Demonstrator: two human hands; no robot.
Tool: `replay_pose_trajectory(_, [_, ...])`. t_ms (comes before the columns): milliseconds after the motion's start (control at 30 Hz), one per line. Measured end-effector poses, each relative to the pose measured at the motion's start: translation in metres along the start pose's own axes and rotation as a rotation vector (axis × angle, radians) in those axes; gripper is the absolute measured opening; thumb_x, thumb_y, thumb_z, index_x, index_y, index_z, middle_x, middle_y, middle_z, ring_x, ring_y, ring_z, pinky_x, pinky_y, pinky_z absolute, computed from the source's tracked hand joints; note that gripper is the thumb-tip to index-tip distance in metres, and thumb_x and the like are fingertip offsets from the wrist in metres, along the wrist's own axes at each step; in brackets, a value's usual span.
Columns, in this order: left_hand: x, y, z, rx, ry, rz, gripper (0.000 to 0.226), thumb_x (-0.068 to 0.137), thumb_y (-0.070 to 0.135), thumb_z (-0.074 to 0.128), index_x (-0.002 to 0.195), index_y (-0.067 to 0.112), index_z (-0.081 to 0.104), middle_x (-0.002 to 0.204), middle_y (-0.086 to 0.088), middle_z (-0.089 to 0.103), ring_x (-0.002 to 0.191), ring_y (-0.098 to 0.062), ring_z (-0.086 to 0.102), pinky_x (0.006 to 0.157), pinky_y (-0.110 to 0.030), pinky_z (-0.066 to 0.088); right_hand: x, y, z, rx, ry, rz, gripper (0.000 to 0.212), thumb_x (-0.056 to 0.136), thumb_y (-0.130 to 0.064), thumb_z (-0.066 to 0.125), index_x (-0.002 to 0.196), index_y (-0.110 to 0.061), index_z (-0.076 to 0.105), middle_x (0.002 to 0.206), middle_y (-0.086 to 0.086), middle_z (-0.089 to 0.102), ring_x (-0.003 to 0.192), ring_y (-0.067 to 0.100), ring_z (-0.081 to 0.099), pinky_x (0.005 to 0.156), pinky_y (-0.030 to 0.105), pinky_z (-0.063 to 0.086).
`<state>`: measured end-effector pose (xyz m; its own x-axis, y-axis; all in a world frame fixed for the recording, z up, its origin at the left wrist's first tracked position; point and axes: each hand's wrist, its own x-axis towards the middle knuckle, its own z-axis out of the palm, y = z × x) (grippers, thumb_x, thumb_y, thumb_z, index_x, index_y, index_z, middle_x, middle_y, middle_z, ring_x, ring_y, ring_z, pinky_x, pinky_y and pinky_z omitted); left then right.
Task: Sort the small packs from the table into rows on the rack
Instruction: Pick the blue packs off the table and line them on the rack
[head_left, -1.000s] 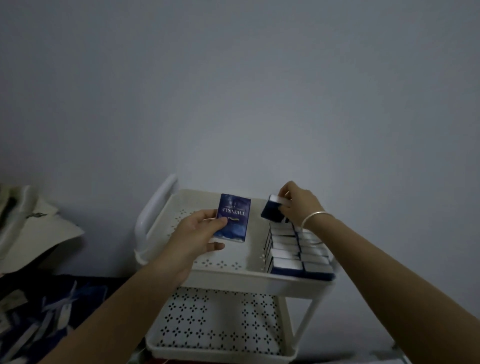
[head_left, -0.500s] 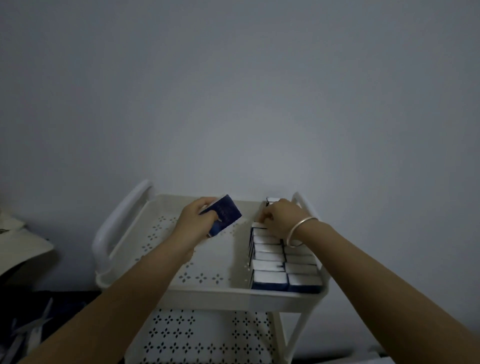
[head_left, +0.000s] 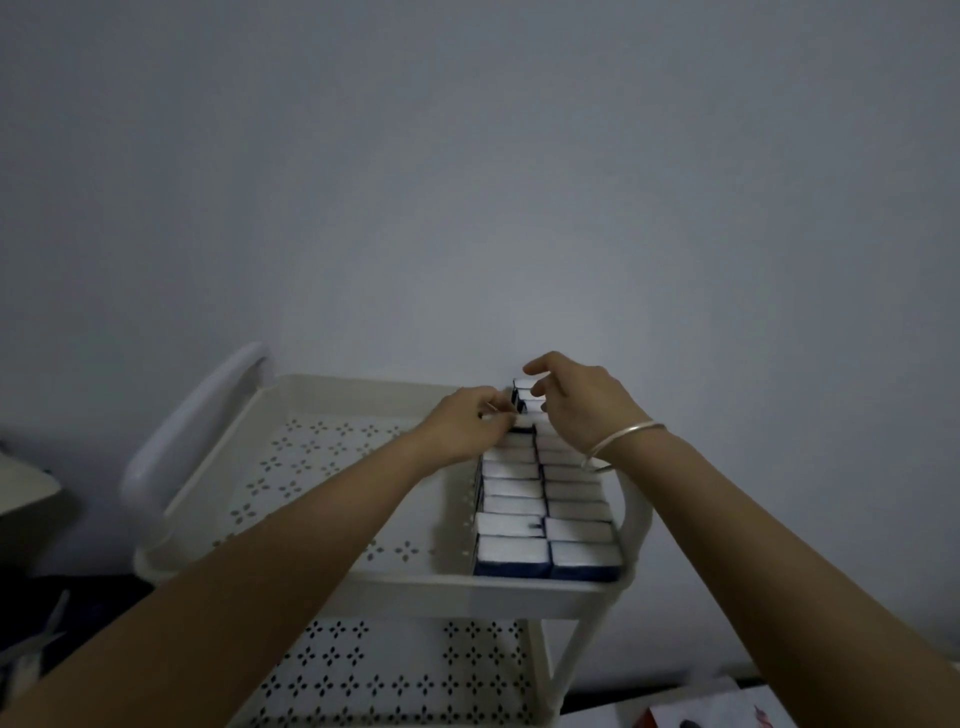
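the white rack (head_left: 358, 574) stands against a grey wall, its top shelf perforated with small flower-shaped holes and a rounded handle (head_left: 192, 431) at its left end. along the right side of that shelf the small packs (head_left: 545, 512) stand on edge in 2 rows, white tops up and dark blue sides showing at the near end, each pack touching the next. both hands work at the far end of the rows. the left hand (head_left: 467, 428) has its fingers curled down onto the far end of the left row; whether they pinch a pack cannot be told. the right hand (head_left: 579, 402), with a silver bangle (head_left: 623, 441) on the wrist, hovers over the right row with fingers bent and spread apart, holding nothing visible. a lower shelf (head_left: 395, 675) shows beneath.
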<state>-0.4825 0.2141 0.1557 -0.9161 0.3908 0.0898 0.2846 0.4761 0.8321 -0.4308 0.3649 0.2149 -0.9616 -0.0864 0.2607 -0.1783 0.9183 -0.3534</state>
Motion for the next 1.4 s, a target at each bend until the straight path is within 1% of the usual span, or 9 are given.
replay_pose_trajectory(100, [0.000, -0.003, 0.006, -0.041, 0.015, -0.089, 0.032, 0.098, 0.036, 0.044, 0.097, 0.013, 0.065, 0.096, -0.003, 0.062, 0.090, -0.018, 0.056, 0.078, -0.030, 0.041, 0.000, 0.002, 0.003, 0.029, 0.019, 0.001, 0.036, 0.096, -0.010, 0.033, 0.127, -0.017, 0.050, 0.111, 0.010, 0.067, 0.098, 0.027, 0.063, 0.088, 0.040, 0.048])
replay_pose_trajectory(233, [-0.006, -0.001, 0.008, -0.060, -0.005, -0.124, 0.035, 0.101, 0.031, 0.039, 0.130, 0.017, 0.054, 0.131, -0.003, 0.056, 0.118, -0.018, 0.052, 0.094, -0.028, 0.040, -0.004, -0.006, 0.008, 0.067, 0.016, 0.005, 0.035, 0.097, -0.011, 0.033, 0.128, -0.016, 0.049, 0.111, 0.008, 0.067, 0.098, 0.024, 0.063, 0.089, 0.036, 0.048])
replay_pose_trajectory(367, [-0.023, 0.014, -0.011, -0.012, 0.201, -0.047, 0.034, 0.101, 0.032, 0.040, 0.129, 0.019, 0.054, 0.131, 0.000, 0.057, 0.118, -0.015, 0.052, 0.089, -0.023, 0.036, -0.018, -0.028, 0.006, 0.129, 0.079, -0.040, 0.031, 0.098, -0.015, 0.035, 0.121, -0.016, 0.056, 0.106, 0.003, 0.070, 0.092, 0.020, 0.064, 0.087, 0.035, 0.049])
replay_pose_trajectory(533, [-0.102, 0.017, -0.064, -0.191, 0.361, 0.152, 0.022, 0.099, 0.014, 0.044, 0.106, 0.019, 0.064, 0.106, 0.001, 0.068, 0.091, -0.016, 0.066, 0.081, -0.040, 0.057, -0.069, -0.101, 0.017, 0.348, 0.176, -0.195, 0.036, 0.100, -0.030, 0.036, 0.088, -0.016, 0.067, 0.070, -0.004, 0.068, 0.062, 0.012, 0.060, 0.069, 0.037, 0.050])
replay_pose_trajectory(700, [-0.214, -0.023, -0.105, -0.202, 0.564, 0.225, 0.022, 0.100, 0.005, 0.042, 0.100, 0.011, 0.063, 0.086, -0.004, 0.069, 0.059, -0.017, 0.061, 0.049, -0.027, 0.049, -0.132, -0.157, 0.081, 0.463, 0.010, -0.345, 0.036, 0.098, -0.034, 0.040, 0.075, -0.021, 0.064, 0.061, -0.001, 0.064, 0.054, 0.013, 0.058, 0.059, 0.035, 0.047])
replay_pose_trajectory(833, [-0.302, -0.097, -0.112, -0.088, 0.664, -0.010, 0.022, 0.100, 0.006, 0.043, 0.095, 0.015, 0.063, 0.074, 0.009, 0.068, 0.051, -0.014, 0.058, 0.048, -0.021, 0.046, -0.174, -0.173, 0.183, 0.373, -0.336, -0.301, 0.028, 0.094, -0.031, 0.047, 0.079, -0.017, 0.065, 0.070, 0.003, 0.068, 0.063, 0.018, 0.062, 0.063, 0.038, 0.051])
replay_pose_trajectory(967, [-0.390, -0.177, -0.105, 0.053, 0.643, -0.365, 0.019, 0.100, 0.012, 0.044, 0.102, 0.018, 0.063, 0.083, 0.006, 0.069, 0.064, -0.017, 0.062, 0.062, -0.034, 0.054, -0.208, -0.176, 0.274, 0.329, -0.636, -0.198, 0.016, 0.089, -0.016, 0.053, 0.096, -0.015, 0.068, 0.097, 0.005, 0.070, 0.091, 0.022, 0.065, 0.078, 0.028, 0.050])
replay_pose_trajectory(1200, [-0.476, -0.250, -0.090, 0.207, 0.482, -0.669, 0.012, 0.098, 0.027, 0.051, 0.103, 0.035, 0.058, 0.093, 0.012, 0.068, 0.074, -0.006, 0.064, 0.070, -0.038, 0.054, -0.195, -0.213, 0.357, -0.018, -0.516, -0.387, 0.069, 0.083, -0.008, 0.057, 0.145, -0.024, 0.031, 0.151, 0.012, 0.025, 0.131, 0.033, 0.036, 0.099, 0.040, 0.043])
replay_pose_trajectory(1400, [-0.467, -0.267, -0.080, 0.387, 0.368, -0.580, 0.017, 0.098, 0.022, 0.048, 0.109, 0.029, 0.060, 0.104, 0.007, 0.064, 0.083, -0.011, 0.059, 0.073, -0.032, 0.050, -0.183, -0.221, 0.400, -0.242, -0.609, -0.348, 0.049, 0.085, -0.018, 0.058, 0.132, -0.018, 0.046, 0.141, 0.019, 0.037, 0.125, 0.038, 0.040, 0.092, 0.044, 0.043])
